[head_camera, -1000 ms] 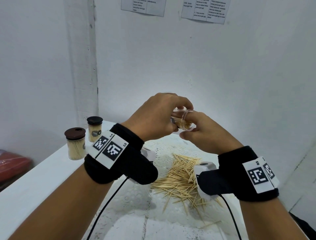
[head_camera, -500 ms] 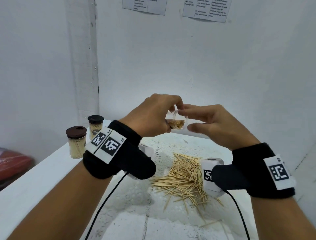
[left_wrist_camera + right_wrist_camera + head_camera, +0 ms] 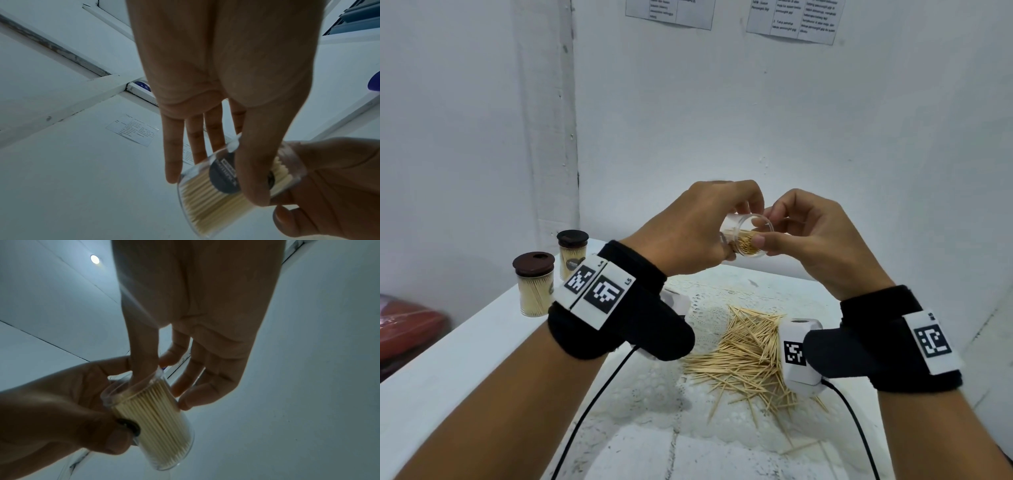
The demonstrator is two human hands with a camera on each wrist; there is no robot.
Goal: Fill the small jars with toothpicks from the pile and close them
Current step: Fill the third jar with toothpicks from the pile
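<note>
Standing along the far-left edge of the table [image 3: 448,359], two capped jars [image 3: 534,284] are already full, well apart from the hands; the pile [image 3: 750,353] of loose toothpicks lies on the lace mat in the middle, below and between the wrists. Above the pile, held in the air, is the open jar [image 3: 748,236]: it lies nearly on its side, long axis running left to right, base toward the left and mouth toward the right. The left hand [image 3: 698,233] is wrapped round its body, thumb across the dark label, fingers behind. The right hand [image 3: 811,240] meets it from the right, fingers curled at the mouth, thumb and forefinger pinched on the toothpick ends in the mouth; the right wrist view shows a finger dipping inside the rim [image 3: 144,382]. The jar looks close to packed, sticks lying parallel along its length. No lid for it is in view. By my reading the right hand, nearer the mouth, is settling the sticks, and the next move wants the jar tipped mouth-up before capping, or the sticks may slide out to the right
</note>
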